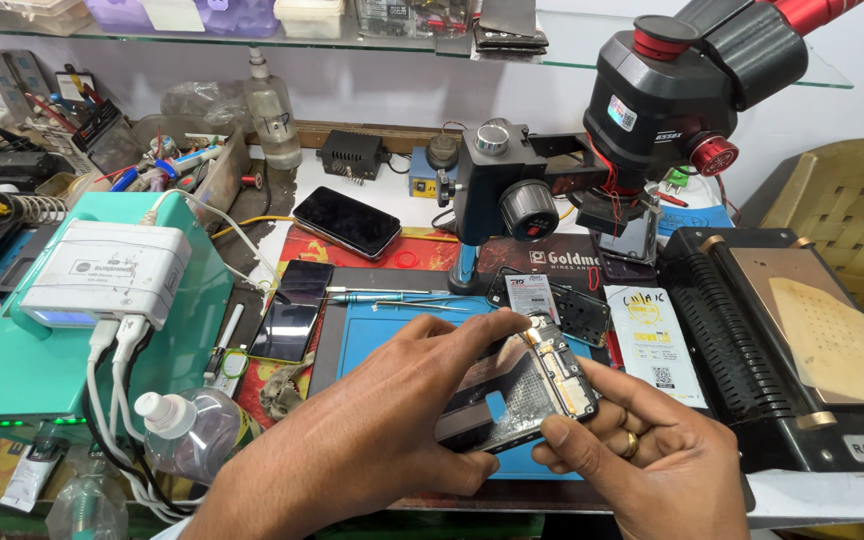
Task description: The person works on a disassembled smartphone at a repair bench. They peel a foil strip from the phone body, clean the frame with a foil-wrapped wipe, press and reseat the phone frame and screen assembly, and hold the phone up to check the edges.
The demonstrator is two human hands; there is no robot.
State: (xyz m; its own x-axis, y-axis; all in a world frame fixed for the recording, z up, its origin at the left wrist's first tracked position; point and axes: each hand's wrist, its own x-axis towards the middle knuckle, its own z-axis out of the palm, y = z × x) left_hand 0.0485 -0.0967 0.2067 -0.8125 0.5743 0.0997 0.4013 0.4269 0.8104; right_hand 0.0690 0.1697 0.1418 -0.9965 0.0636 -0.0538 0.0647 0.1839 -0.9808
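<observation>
The left hand [372, 440] grasps the opened phone [517, 390] from its near side, forefinger stretched along the top edge to the upper corner. The phone is held tilted above the blue work mat [377, 335], back cover off, showing a grey metal shield and a dark board strip along one long edge. The right hand [652, 450] pinches its lower right corner between thumb and fingers.
</observation>
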